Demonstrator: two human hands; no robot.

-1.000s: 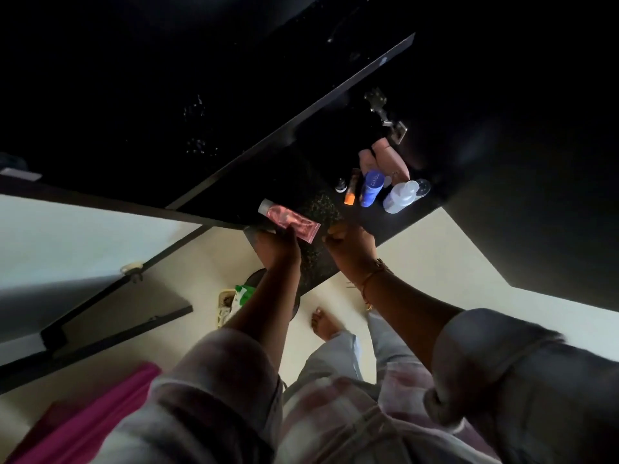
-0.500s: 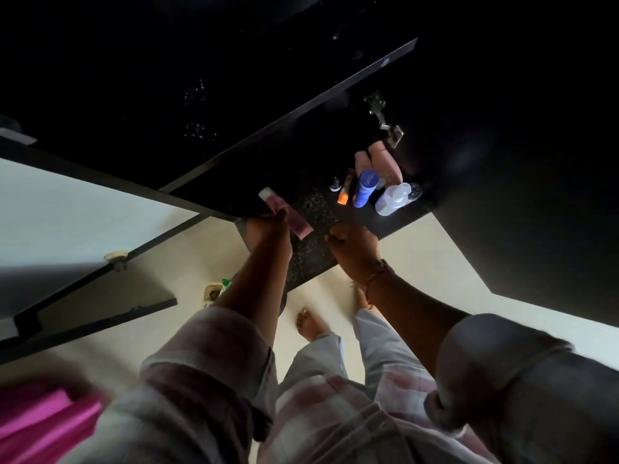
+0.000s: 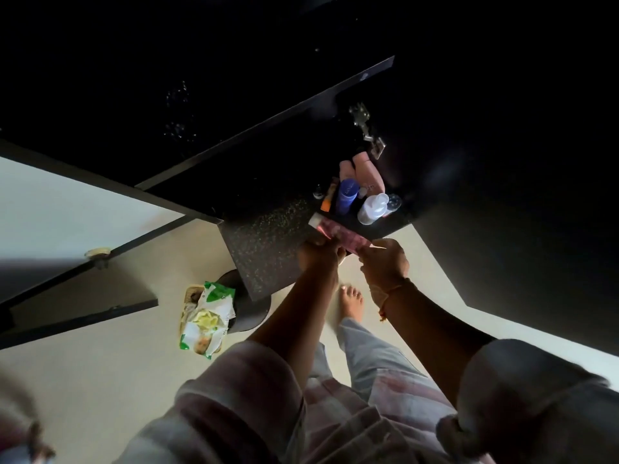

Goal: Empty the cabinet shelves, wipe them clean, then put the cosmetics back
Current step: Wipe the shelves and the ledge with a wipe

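Pink tube point(image 3: 337, 233): held over the front edge of the shelf point(image 3: 268, 239), white cap end pointing in toward the cabinet, flat crimped end toward the person
Left hand point(image 3: 318, 257): fingers curled up under the tube's middle, gripping it; thumb hidden
Right hand point(image 3: 385, 264): pinching the tube's crimped end between thumb and fingers; thread bracelet point(image 3: 390, 296) on the wrist
Shelf: dark, speckled; the left part bare, the cosmetics bunched at the right back corner
Cosmetics on shelf: blue bottle point(image 3: 346, 195), white bottle point(image 3: 371, 209) just right of it, orange tube point(image 3: 326, 201) just left of it, two pink bottles point(image 3: 365, 170) behind; labels too dim to read
Cabinet hinge point(image 3: 365, 128): above the pink bottles
Floor: green-and-white wipes packet point(image 3: 207, 316) beside a dark round base point(image 3: 249, 308); one bare foot point(image 3: 351, 303) between the forearms
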